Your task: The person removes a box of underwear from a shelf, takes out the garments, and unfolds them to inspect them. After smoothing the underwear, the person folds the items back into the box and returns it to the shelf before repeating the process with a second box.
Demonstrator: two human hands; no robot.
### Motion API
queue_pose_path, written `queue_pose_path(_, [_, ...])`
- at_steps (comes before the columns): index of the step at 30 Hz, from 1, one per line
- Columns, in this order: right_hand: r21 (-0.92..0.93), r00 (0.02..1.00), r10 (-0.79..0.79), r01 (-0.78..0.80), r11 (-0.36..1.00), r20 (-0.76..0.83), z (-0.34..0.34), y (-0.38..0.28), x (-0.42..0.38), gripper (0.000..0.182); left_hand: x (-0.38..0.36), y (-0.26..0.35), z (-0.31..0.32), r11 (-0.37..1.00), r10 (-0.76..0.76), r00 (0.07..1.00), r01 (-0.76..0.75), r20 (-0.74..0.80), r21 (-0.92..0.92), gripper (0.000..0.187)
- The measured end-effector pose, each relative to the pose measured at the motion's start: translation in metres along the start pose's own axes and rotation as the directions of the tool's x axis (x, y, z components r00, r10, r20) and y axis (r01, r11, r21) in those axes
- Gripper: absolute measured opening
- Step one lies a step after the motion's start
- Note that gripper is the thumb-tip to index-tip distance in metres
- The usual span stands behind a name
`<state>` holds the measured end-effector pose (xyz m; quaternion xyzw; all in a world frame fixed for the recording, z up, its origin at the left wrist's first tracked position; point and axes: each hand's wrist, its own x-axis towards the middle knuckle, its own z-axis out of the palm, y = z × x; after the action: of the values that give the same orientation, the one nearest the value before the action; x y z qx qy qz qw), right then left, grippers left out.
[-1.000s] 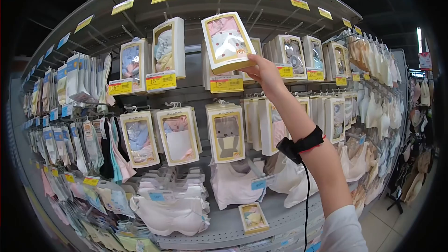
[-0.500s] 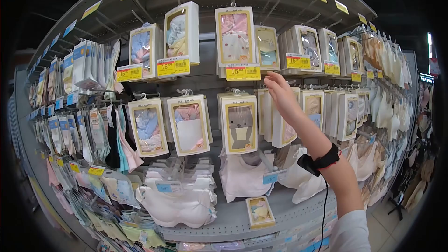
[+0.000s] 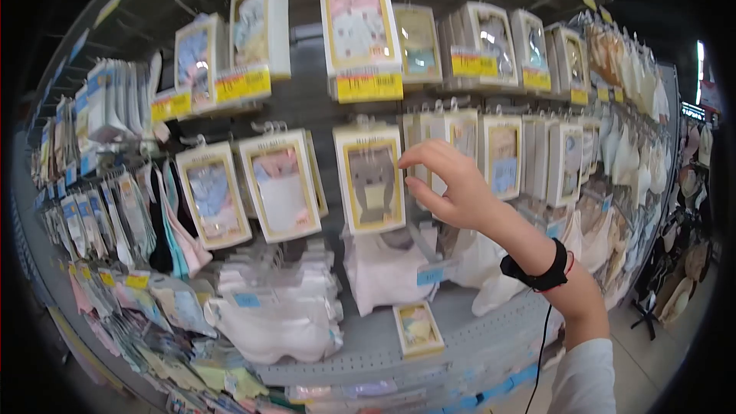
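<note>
My right hand (image 3: 452, 185) is raised before the middle row, its fingers curved, with a gap between thumb and forefinger. The fingertips are at the right edge of a white and yellow boxed garment set (image 3: 370, 184), whose window shows a grey animal design. Whether they touch the box is hard to tell, and nothing is held. Behind the hand, more boxed sets (image 3: 462, 134) hang partly covered by it. A black band (image 3: 553, 267) with a cable circles my right wrist. My left hand is out of view.
Above hangs another row of boxed clothing (image 3: 362, 23) with yellow price tags (image 3: 369, 87). White bras (image 3: 272, 330) hang below, beside a small box (image 3: 418, 330) lying on the grey shelf (image 3: 475, 335). Socks (image 3: 172, 222) fill the left side; more bras (image 3: 625, 149) hang at the right.
My right hand has come down and left from the upper row's edge to the grey-animal box, its fingers now curled with the thumb apart. The view has shifted, so the shelves appear higher and further left.
</note>
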<state>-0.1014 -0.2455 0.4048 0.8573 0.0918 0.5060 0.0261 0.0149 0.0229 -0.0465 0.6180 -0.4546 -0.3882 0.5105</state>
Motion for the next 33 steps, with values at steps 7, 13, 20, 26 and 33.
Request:
queue_pose_path(7, [0.034,0.994,-0.054,0.051,0.998,0.094,0.017,-0.034,-0.109,0.016,0.032,0.005,0.008,0.999,-0.020,0.999,0.022,-0.046,0.049,0.038])
queue_pose_path(13, [0.181,0.682,0.649,-0.723,0.667,0.337,0.052,-0.045,-0.271,0.011,0.096,0.022,0.016,0.988,-0.018,0.978,-0.014,-0.207,-0.152,0.038])
queue_pose_path(20, [0.391,0.234,0.944,-0.911,0.131,0.230,0.177,-0.007,-0.411,0.036,0.215,0.027,0.052,0.984,0.083,0.931,-0.133,-0.355,-0.118,0.046])
queue_pose_path(26, [0.407,-0.077,0.912,-0.877,-0.254,0.404,0.174,-0.029,-0.386,0.051,0.194,0.026,0.066,0.907,0.310,0.865,-0.144,-0.396,0.396,0.041])
queue_pose_path(33, [0.466,-0.133,0.746,-0.706,-0.533,0.652,0.153,-0.085,-0.397,0.049,0.121,0.031,0.058,0.967,0.142,0.953,-0.191,-0.267,-0.170,0.034])
